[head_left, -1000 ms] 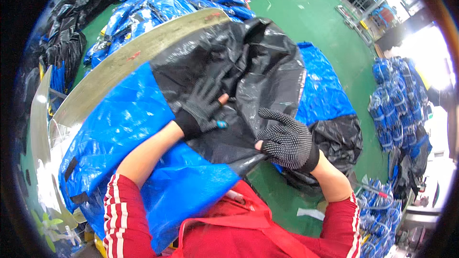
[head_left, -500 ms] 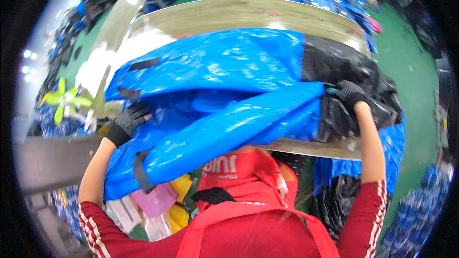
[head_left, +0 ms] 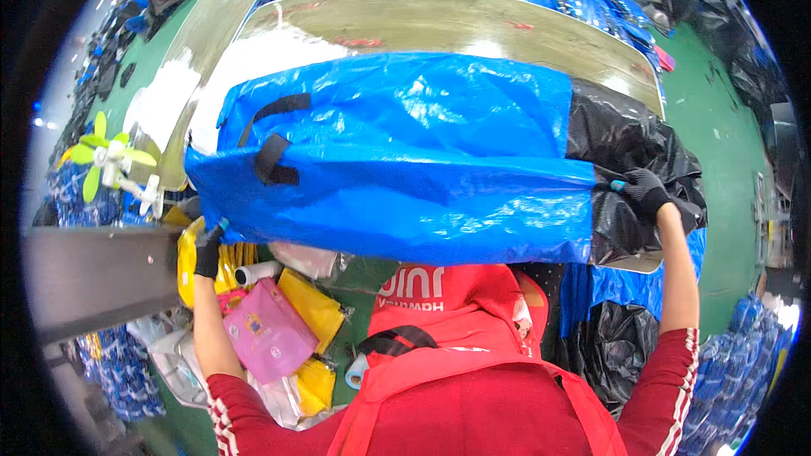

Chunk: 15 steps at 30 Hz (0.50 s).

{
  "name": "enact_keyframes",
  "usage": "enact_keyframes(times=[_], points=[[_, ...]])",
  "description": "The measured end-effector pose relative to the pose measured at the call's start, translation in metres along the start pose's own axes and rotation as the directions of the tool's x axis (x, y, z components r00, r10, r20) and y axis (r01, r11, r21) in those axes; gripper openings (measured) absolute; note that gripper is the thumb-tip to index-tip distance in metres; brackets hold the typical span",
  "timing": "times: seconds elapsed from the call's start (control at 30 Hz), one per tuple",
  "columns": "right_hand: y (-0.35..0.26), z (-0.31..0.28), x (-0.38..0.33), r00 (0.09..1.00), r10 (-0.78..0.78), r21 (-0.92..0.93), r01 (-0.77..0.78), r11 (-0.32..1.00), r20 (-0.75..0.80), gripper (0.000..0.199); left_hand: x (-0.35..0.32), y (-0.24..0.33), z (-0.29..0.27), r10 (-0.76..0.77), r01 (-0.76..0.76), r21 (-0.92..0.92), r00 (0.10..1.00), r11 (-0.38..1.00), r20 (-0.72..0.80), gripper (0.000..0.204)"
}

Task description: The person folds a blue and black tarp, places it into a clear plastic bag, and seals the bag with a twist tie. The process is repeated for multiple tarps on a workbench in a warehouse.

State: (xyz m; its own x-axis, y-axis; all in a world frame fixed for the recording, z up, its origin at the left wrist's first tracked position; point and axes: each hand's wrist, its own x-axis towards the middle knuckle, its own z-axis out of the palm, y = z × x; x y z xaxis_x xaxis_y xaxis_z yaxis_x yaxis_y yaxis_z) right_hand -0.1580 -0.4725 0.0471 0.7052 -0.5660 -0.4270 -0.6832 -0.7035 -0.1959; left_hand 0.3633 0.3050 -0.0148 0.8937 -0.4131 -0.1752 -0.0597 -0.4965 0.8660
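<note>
Both gloved hands are clamped on one big blue woven-plastic bag, stretched wide across the view. The left hand, in a dark knit glove, pinches the bag's lower left corner; the right hand grips the far right end, where glossy blue gives way to crinkled black plastic. Two black strap handles lie flat on the bag's upper left. The bag rests over a curved, shiny metal table, its long edge arcing behind. Below left, a pink pouch and yellow packets crowd the gap under the bag; green floor opens at right.
</note>
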Motion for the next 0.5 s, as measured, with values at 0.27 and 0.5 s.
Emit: enact_keyframes(times=[0.27, 0.5], points=[[-0.018, 0.017, 0.006, 0.981, 0.120, -0.235, -0.154, 0.960, -0.153, 0.064, 0.012, 0.146, 0.138, 0.751, -0.500, 0.560, 0.458, 0.661, -0.476, 0.054], [-0.001, 0.024, -0.025, 0.878, -0.013, -0.371, -0.188, 0.909, -0.478, 0.065, 0.048, 0.193, 0.285, 0.522, -0.598, 0.763, 0.745, 0.246, 0.416, 0.030]])
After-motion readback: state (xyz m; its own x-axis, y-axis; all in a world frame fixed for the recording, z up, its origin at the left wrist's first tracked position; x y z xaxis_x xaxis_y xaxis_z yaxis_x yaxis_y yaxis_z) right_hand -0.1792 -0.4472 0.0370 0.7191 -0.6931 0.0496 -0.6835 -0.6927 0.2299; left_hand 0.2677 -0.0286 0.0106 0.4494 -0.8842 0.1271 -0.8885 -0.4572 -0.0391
